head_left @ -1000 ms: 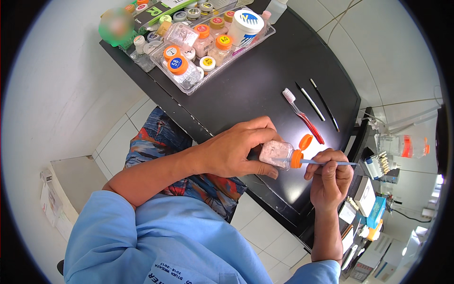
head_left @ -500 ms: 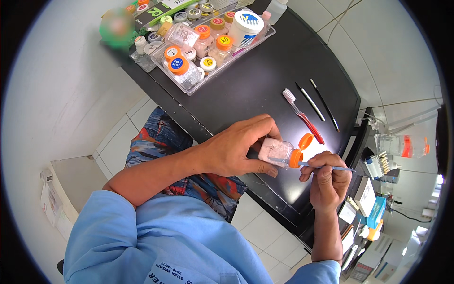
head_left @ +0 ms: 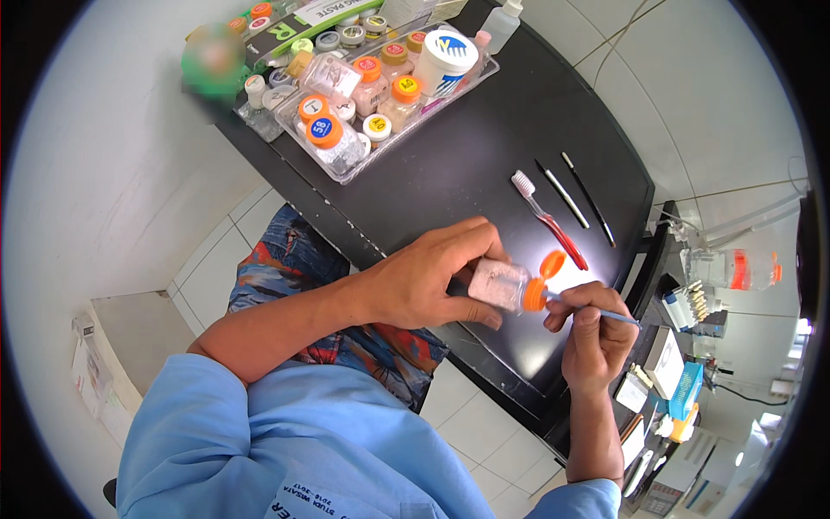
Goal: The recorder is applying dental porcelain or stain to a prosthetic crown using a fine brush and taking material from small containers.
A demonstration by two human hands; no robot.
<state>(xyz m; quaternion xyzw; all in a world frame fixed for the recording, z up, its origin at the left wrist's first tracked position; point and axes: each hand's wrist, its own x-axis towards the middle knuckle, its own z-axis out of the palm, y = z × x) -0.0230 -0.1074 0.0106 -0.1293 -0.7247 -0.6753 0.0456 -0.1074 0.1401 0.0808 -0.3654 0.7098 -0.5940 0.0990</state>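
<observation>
Gripping between thumb and fingers, the left hand (head_left: 437,278) has one small clear squarish plastic bottle (head_left: 495,284) with pale pink contents, tipped on its side above the table's near edge, orange mouth toward the right hand (head_left: 596,327). Attached: one round orange flip lid (head_left: 552,264), standing open. Right hand: thumb and fingers closed on one thin blue rod (head_left: 621,318), one end at the bottle's mouth; how far it reaches inside, cannot tell.

On the glossy black table (head_left: 450,173), beyond the bottle: one red-and-clear toothbrush with white bristles (head_left: 560,235); beside it, one slim white stick with a dark tip (head_left: 566,199); next along, one slim black stick with a pale end (head_left: 591,203). The three lie apart, roughly side by side.

Toward the table's far left: one clear plastic tray (head_left: 380,153) holding orange-lidded jars (head_left: 323,131) and one white round tub with blue marks (head_left: 449,62). Behind the tub: one translucent white-topped squeeze bottle (head_left: 499,28).
</observation>
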